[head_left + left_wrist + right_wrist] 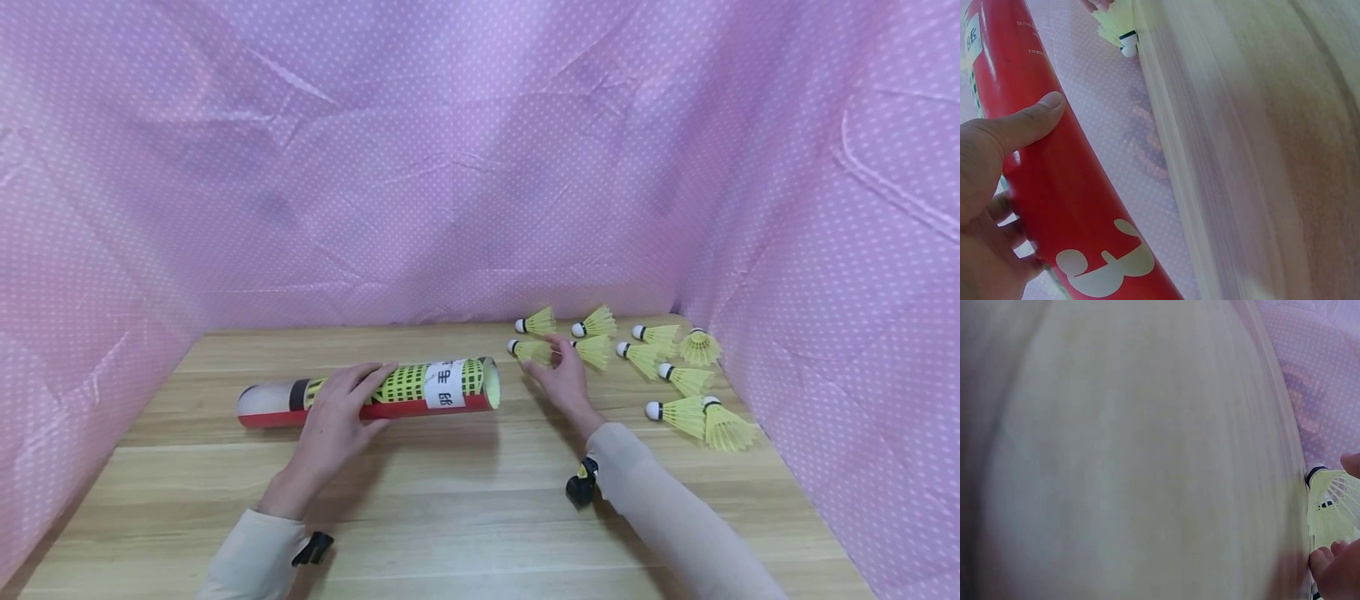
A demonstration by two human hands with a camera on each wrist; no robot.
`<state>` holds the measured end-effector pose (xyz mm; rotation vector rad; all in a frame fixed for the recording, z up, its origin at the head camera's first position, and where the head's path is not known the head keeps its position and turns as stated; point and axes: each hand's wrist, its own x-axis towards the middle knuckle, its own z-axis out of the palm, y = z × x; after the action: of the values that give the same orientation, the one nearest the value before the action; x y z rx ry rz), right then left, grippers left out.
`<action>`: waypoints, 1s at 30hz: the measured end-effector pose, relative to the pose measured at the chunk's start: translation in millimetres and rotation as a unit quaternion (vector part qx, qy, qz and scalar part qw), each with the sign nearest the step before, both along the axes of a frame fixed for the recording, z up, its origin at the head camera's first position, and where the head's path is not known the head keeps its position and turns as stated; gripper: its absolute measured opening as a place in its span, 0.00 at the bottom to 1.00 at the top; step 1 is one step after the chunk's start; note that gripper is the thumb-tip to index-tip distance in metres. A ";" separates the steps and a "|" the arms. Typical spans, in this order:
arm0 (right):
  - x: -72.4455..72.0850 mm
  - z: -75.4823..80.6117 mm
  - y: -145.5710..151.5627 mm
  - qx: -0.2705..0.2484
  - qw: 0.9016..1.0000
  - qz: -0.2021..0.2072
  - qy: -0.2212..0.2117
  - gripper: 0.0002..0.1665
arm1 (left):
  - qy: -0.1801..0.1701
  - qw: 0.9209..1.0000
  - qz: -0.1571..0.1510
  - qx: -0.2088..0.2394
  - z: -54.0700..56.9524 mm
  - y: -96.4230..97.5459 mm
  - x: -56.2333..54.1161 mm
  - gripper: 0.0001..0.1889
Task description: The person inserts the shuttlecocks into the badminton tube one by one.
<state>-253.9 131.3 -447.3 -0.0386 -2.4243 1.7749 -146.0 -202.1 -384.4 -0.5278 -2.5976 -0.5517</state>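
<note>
Left grip (337,412): curled around the tube (401,387), fingers over its upper side and thumb pressed on the red side, with a firm hold on it.
Tube: lies lengthwise across the left half of the bench (435,517), its open end facing right towards the other hand; whether it rests on the wood or is slightly raised, I cannot tell.
Tube markings: a red lower side, a yellow-green grid above, and a white label (445,385) near the open end.
Right grip (566,383): parted, thumb and fingers to either side of the nearest shuttlecock (531,350); whether they touch its skirt, I cannot tell.
Nearest shuttlecock: on its side, white cork pointing left, between the tube's mouth and the other shuttlecocks (686,380).
Other shuttlecocks: nine, yellow-skirted, scattered over the bench's right rear; the two closest to the person touch.
Sleeves (675,508): pale, a small black device at each wrist.
Backdrop (450,167): pink-purple dotted cloth behind and at both sides.
</note>
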 end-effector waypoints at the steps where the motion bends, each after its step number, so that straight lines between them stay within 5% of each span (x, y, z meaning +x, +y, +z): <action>1: -0.3 -0.3 0.2 -0.001 1.000 0.000 -0.001 0.42 | 0.000 1.000 -0.001 -0.001 0.0 0.1 -0.2 0.49; 14: -3.0 -2.5 3.2 -0.012 1.000 -0.008 -0.003 0.35 | 0.000 1.000 -0.003 -0.003 -0.4 0.7 -1.0 0.49; 30: 16.9 10.6 24.4 -0.039 0.998 0.033 0.021 0.32 | -0.005 1.000 0.005 -0.001 0.2 0.1 1.1 0.49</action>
<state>-237.0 155.7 -436.7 0.0724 -2.3523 1.8781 -144.9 -202.0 -384.2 -0.5137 -2.6093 -0.5499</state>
